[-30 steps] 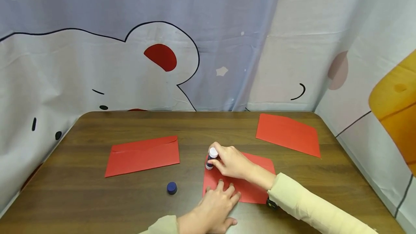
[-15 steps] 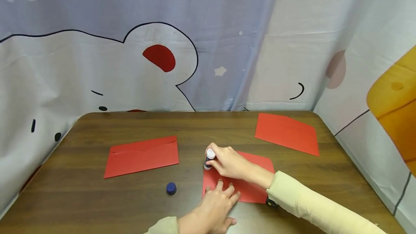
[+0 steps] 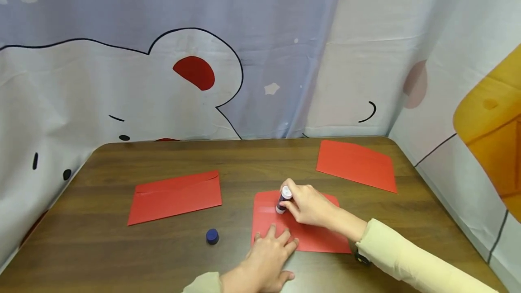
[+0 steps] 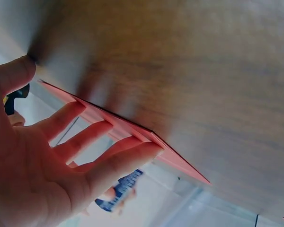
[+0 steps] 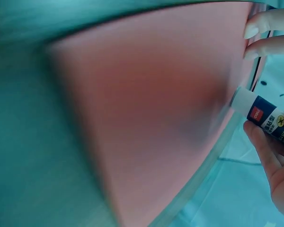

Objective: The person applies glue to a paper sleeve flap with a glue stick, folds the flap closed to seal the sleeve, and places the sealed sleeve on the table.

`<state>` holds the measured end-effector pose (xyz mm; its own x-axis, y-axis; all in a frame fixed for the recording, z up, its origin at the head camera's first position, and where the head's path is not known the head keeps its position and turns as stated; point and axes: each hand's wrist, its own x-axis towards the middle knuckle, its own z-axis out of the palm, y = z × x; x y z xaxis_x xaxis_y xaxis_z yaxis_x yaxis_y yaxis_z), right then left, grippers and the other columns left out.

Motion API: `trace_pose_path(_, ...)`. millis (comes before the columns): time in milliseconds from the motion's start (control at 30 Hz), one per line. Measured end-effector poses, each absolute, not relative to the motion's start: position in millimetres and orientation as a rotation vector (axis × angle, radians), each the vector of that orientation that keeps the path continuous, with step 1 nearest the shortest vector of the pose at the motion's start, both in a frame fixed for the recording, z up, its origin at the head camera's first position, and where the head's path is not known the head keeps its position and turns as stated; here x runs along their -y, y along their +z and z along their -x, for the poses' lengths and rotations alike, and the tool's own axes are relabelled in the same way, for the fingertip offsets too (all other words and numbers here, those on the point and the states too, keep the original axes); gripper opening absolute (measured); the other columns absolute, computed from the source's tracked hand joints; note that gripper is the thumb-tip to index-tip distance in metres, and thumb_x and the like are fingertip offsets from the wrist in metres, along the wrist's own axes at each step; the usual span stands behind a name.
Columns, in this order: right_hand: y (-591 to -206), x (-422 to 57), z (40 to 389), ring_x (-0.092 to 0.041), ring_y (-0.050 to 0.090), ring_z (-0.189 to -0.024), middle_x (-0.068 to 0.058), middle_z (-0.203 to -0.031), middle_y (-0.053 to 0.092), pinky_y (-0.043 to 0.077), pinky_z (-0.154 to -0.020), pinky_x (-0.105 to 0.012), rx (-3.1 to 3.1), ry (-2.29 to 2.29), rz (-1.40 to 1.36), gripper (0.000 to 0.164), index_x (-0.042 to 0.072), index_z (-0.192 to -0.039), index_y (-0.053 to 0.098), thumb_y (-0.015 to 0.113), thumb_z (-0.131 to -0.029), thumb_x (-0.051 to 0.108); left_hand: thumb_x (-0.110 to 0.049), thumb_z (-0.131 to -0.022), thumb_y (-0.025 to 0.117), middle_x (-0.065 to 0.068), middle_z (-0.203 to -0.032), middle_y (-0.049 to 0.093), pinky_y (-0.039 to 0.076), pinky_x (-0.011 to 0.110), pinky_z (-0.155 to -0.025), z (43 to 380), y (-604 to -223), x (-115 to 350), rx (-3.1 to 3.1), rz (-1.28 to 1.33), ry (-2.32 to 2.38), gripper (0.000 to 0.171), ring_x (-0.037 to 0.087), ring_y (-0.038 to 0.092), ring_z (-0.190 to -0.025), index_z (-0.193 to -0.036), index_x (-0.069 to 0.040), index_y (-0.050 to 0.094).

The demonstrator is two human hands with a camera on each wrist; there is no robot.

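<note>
My right hand (image 3: pixel 311 207) pinches a glue stick (image 3: pixel 283 199), dark blue with white ends, its lower end at the surface of a red envelope (image 3: pixel 317 238). In the right wrist view the glue stick (image 5: pixel 264 116) leans with its white end against the red paper (image 5: pixel 146 94). A shiny streak shows on the envelope's flap to the left of the stick. My left hand (image 3: pixel 266 257) lies with spread fingers on the envelope's near left part. The left wrist view shows those fingertips (image 4: pixel 149 149) resting along the red paper (image 4: pixel 180 163).
A dark blue cap (image 3: pixel 212 236) stands on the wooden table (image 3: pixel 163 257), left of the left hand. One red envelope (image 3: pixel 175 197) lies at the left, another red envelope (image 3: pixel 356 165) at the back right. A printed curtain (image 3: pixel 268 35) hangs behind the table.
My right hand has moved the glue stick rightward along the envelope from its left edge, baring the upper left flap. The left hand stays in place; the head view has shifted slightly.
</note>
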<state>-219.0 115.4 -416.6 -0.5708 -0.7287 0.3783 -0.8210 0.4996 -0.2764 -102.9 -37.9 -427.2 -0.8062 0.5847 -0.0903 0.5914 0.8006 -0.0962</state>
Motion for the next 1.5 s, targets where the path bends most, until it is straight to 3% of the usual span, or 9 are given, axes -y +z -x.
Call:
trace_pose_path(867,-421.6,-212.3,209.1,-0.001,0.061,-0.065,0.010,-0.080,0.062,0.049,-0.059,-0.019,2.534,0.521,-1.065,0.035,0.008,-0.099,0.051,0.078,-0.078,0.012,-0.059,-0.080,0.065,-0.005,-0.141,0.050,0.053,0.051,-0.083,99.5,-427.8,40.8,-2.930,-0.884,-0.079,0.066,0.032,0.050,-0.128,-0.138,-0.033,0.049)
trace_pose_path(1500,-421.8,-241.8,209.9,0.001,0.062,-0.068,0.011,-0.081,0.062,0.049,-0.059,-0.019,2.484,0.543,-1.065,0.036,0.007,-0.097,0.051,0.078,-0.074,0.004,-0.057,-0.083,0.063,-0.004,-0.143,0.048,0.052,0.051,-0.086,102.5,-427.6,39.0,-2.896,-0.933,-0.068,0.064,0.032,0.048,-0.130,-0.140,-0.031,0.048)
